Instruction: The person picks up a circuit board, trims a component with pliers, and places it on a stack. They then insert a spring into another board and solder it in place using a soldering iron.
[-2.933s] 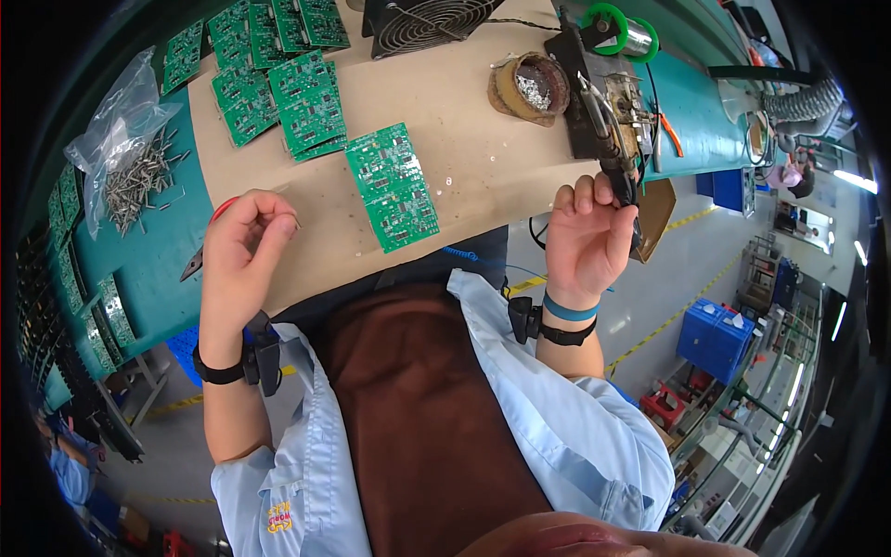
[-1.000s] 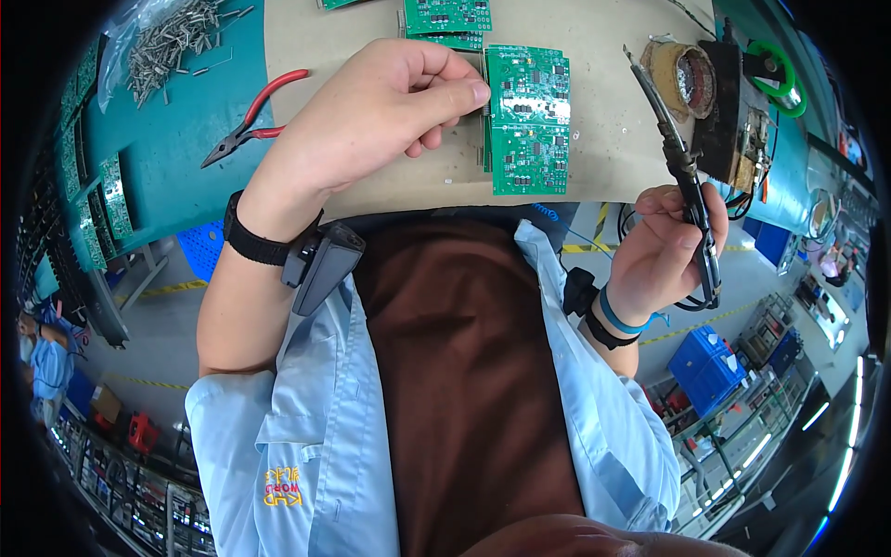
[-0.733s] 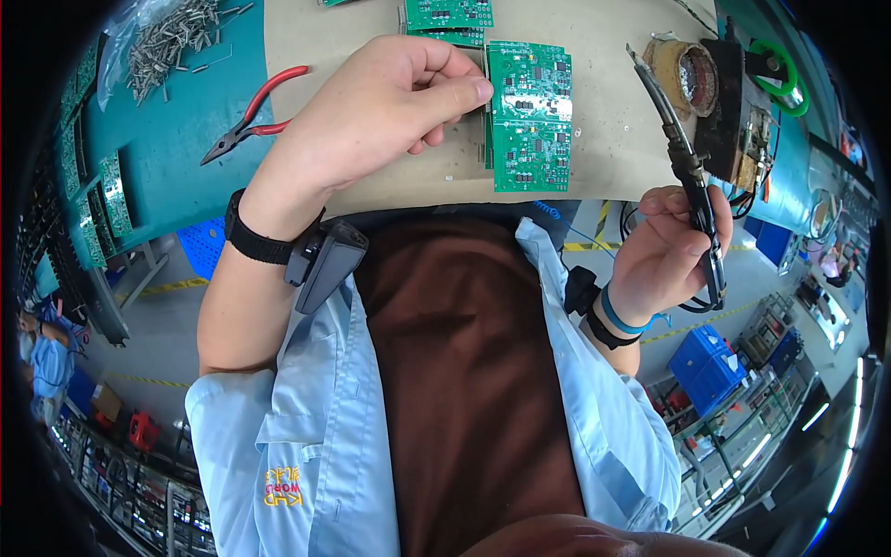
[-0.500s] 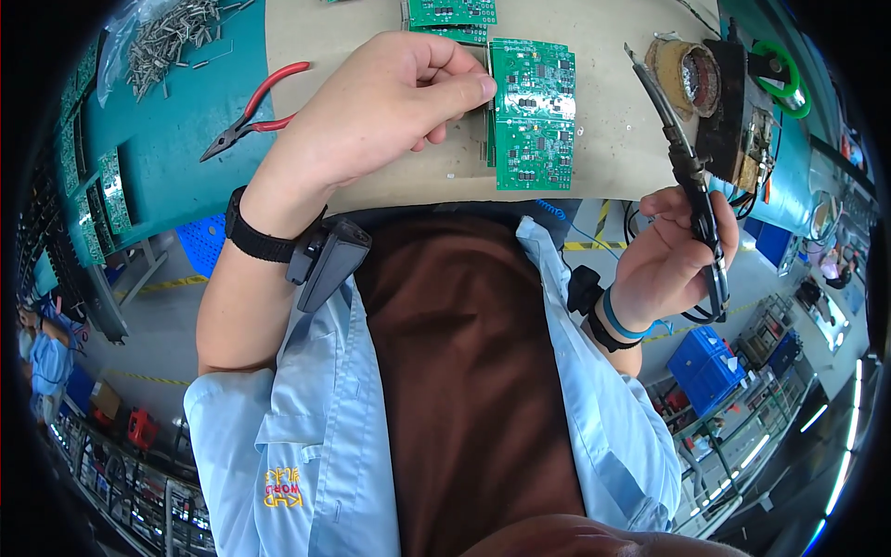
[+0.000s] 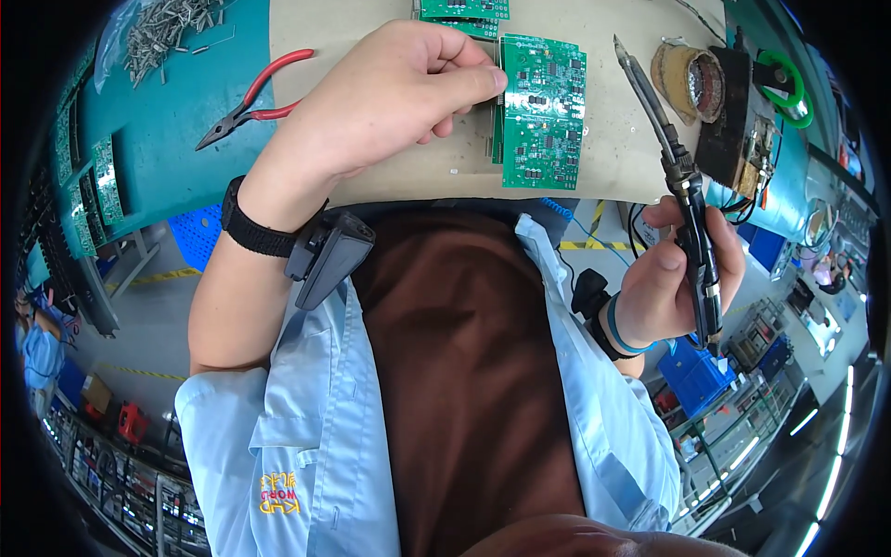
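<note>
My left hand (image 5: 399,97) reaches over the bench with thumb and index finger pressed together at the left edge of a green circuit board (image 5: 544,139). What sits between those fingertips is hidden. The board is covered in small dark parts and lies over another board whose edge shows on its left. In my right hand (image 5: 654,288) is a soldering iron (image 5: 687,181), gripped by its black handle. Its bare tip points up and away, to the right of the board and apart from it.
Red-handled pliers (image 5: 249,116) lie left of my left wrist. Metal cylindrical parts (image 5: 167,37) are heaped at the far left. More green boards (image 5: 464,9) lie behind my left hand. To the right stand a round yellowish container (image 5: 676,82) and a green reel (image 5: 789,85).
The soldering iron has swung slightly left at its tip, and my right fingers have closed more around the handle. My left fingers stay at the board's left edge. The whole view has shifted slightly.
</note>
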A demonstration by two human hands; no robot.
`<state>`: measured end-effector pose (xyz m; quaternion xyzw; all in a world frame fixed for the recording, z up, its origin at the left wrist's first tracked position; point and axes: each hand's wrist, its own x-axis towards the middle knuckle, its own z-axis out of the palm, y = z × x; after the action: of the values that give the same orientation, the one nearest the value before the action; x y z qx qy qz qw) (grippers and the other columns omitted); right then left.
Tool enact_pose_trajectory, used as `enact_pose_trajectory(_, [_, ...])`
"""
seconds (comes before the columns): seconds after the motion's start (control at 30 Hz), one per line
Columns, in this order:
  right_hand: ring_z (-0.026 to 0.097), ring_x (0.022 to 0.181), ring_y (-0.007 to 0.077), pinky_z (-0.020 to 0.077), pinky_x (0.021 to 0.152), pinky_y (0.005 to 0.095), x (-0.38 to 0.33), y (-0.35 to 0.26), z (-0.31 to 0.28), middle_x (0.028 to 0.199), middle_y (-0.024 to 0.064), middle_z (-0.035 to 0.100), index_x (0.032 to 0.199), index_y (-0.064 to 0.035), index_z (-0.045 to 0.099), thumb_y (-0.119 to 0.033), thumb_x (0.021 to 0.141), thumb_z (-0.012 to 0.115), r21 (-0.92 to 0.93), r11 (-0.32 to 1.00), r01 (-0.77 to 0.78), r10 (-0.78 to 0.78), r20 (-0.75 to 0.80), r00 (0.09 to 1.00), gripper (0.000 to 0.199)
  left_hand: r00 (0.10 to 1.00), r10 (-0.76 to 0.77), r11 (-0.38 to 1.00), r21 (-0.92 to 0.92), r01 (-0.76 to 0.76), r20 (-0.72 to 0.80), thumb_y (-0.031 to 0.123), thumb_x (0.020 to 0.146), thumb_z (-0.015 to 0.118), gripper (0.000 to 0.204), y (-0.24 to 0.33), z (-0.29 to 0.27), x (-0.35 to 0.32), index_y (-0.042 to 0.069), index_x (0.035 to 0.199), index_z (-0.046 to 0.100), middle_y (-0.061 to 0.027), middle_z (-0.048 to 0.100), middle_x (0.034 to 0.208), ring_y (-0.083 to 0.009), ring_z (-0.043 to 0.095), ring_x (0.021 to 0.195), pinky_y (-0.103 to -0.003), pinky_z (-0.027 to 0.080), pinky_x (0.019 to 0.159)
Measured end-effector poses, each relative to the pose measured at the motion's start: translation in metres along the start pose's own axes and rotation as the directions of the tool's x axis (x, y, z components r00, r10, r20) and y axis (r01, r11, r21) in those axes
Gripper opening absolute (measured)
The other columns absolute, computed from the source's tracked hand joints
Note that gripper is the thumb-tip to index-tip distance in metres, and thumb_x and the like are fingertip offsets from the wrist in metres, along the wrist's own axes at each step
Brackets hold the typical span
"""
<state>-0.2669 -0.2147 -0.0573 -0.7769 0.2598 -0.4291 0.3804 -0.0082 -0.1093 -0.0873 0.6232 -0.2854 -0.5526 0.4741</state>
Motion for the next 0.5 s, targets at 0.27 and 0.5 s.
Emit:
enact_pose_trajectory(0.27, [0.07,0.082,0.0256,0.0554,0.077,0.0338,0.003,-0.013,-0.001,0.097,0.0231,0.071,0.126,0.0063,0.055,-0.028,0.093,0.078,-0.081,0.996,0.044,-0.037,0.088,0.995,0.053,1.0,-0.007,1.0,-0.016,0.007,0.006,0.026,0.099,0.066,0.021,-0.004,0.0,0.001,0.006,0.097,0.068,0.0083,0.055,0.073,-0.0001,0.049,0.063,-0.018,0.039,0.055])
enact_pose_trajectory(0.5, [0.071,0.085,0.0262,0.0561,0.081,0.0335,0.01,-0.019,0.001,0.097,0.024,0.071,0.124,0.0076,0.055,-0.022,0.093,0.077,-0.119,0.989,0.09,-0.062,0.217,0.974,0.048,1.0,-0.004,1.0,0.008,0.004,0.005,0.027,0.099,0.065,0.02,-0.005,0.0,0.001,0.007,0.093,0.067,0.0085,0.054,0.07,0.0001,0.048,0.062,-0.018,0.037,0.054])
